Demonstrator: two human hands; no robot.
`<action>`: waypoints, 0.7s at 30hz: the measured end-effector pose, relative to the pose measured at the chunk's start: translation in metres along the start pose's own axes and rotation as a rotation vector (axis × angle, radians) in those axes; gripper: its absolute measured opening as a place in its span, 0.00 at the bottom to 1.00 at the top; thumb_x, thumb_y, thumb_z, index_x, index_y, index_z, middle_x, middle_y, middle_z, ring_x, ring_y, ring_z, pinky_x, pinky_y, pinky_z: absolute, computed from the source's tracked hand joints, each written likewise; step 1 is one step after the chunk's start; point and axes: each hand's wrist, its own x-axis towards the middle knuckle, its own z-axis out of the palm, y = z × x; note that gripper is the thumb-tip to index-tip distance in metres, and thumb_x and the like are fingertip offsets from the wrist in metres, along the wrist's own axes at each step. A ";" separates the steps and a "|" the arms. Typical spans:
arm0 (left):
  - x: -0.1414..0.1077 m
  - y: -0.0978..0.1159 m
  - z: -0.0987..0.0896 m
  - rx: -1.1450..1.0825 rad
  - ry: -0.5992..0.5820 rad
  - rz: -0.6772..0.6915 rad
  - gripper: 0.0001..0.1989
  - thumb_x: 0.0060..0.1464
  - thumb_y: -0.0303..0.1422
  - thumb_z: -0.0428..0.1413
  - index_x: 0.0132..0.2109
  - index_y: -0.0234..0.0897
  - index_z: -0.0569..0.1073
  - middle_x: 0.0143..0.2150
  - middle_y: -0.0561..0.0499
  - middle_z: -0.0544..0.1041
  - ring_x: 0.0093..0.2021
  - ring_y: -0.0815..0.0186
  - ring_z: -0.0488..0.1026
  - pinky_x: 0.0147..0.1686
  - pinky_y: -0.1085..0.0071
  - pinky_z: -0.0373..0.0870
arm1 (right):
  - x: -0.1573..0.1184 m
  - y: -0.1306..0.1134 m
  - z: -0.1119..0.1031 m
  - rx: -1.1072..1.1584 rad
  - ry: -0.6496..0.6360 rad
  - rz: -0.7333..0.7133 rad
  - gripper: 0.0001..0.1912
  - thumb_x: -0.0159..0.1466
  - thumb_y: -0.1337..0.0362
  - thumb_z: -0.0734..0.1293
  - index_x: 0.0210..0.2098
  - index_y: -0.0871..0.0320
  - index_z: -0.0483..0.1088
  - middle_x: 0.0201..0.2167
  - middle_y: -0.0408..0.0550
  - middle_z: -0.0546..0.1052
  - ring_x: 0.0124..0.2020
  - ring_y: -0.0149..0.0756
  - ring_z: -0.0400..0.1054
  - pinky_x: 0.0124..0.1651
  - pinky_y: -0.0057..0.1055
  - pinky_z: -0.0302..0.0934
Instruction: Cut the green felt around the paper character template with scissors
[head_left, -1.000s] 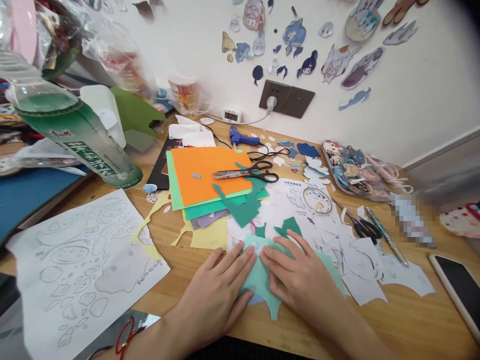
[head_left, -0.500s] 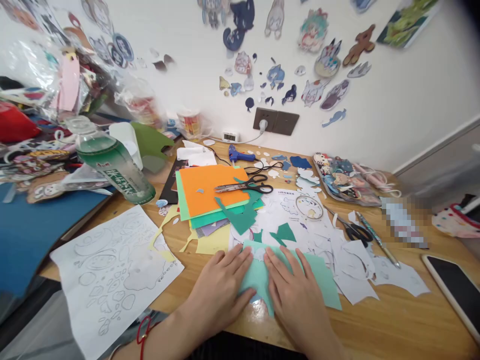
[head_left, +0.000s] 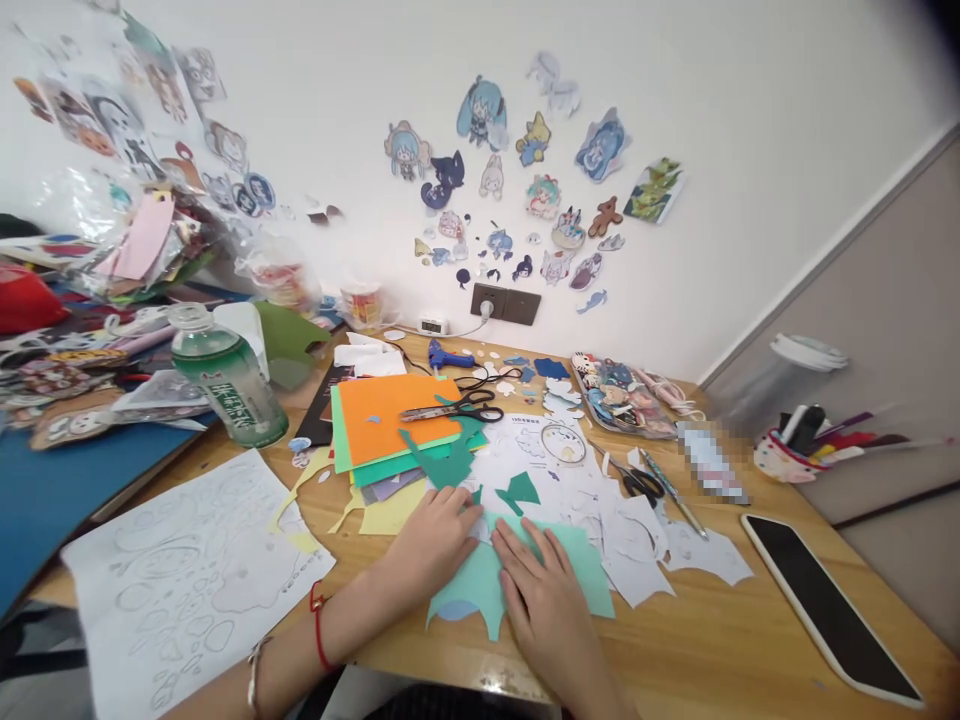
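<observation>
A mint-green craft sheet (head_left: 487,575) with a cut, jagged near edge lies flat before me. My right hand (head_left: 544,590) rests on it palm down, with its fingers stretched out. At the sheet's upper left, my left hand (head_left: 442,530) has bent fingers drawn towards the thumb. A small pale scrap (head_left: 484,530) shows by those fingertips; whether they grip it or the sheet is hidden. Dark green offcuts (head_left: 520,492) lie just beyond my hands. Printed and cut paper (head_left: 630,545) spreads to the right.
Scissors (head_left: 457,407) lie on stacked coloured sheets (head_left: 375,425). More scissors (head_left: 634,480) and a pen (head_left: 679,500) are at right, near a phone (head_left: 825,610). A glue gun (head_left: 448,356) sits behind. Left are a drawing sheet (head_left: 180,580) and a green bottle (head_left: 232,385).
The view has tilted up and turned right. My left hand has shifted to the sheet's upper left and bent its fingers, uncovering more of the sheet. The right hand stays flat on it.
</observation>
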 end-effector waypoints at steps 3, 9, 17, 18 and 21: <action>0.002 -0.002 -0.001 -0.027 -0.003 -0.016 0.19 0.53 0.28 0.54 0.53 0.35 0.66 0.45 0.42 0.71 0.45 0.55 0.68 0.42 0.59 0.67 | -0.002 -0.002 0.000 0.022 -0.035 0.040 0.20 0.66 0.65 0.55 0.57 0.51 0.62 0.58 0.37 0.63 0.60 0.43 0.55 0.59 0.49 0.55; 0.010 -0.007 -0.001 -0.099 -0.081 -0.023 0.16 0.52 0.32 0.57 0.48 0.33 0.69 0.43 0.45 0.72 0.44 0.59 0.69 0.43 0.60 0.68 | -0.002 0.002 -0.001 -0.010 -0.069 -0.034 0.21 0.66 0.66 0.54 0.57 0.55 0.62 0.59 0.41 0.62 0.60 0.46 0.56 0.57 0.51 0.57; 0.015 -0.020 -0.003 -0.175 -0.247 -0.060 0.15 0.57 0.38 0.53 0.47 0.33 0.69 0.45 0.46 0.73 0.43 0.62 0.72 0.43 0.59 0.70 | -0.001 0.006 0.001 -0.057 -0.100 -0.086 0.21 0.67 0.64 0.53 0.58 0.55 0.61 0.59 0.41 0.61 0.60 0.47 0.55 0.56 0.51 0.59; 0.016 -0.021 -0.005 -0.185 -0.262 -0.060 0.15 0.57 0.38 0.52 0.48 0.33 0.69 0.45 0.46 0.73 0.43 0.62 0.72 0.43 0.58 0.70 | -0.001 0.006 0.002 -0.054 -0.101 -0.089 0.21 0.67 0.64 0.53 0.58 0.55 0.61 0.59 0.41 0.61 0.60 0.47 0.55 0.56 0.51 0.59; 0.018 -0.023 -0.010 -0.216 -0.300 -0.051 0.16 0.58 0.39 0.52 0.48 0.33 0.69 0.45 0.46 0.73 0.43 0.61 0.72 0.43 0.58 0.70 | -0.001 0.010 0.004 -0.027 -0.101 -0.096 0.21 0.67 0.64 0.53 0.58 0.55 0.61 0.59 0.41 0.61 0.60 0.47 0.55 0.56 0.52 0.59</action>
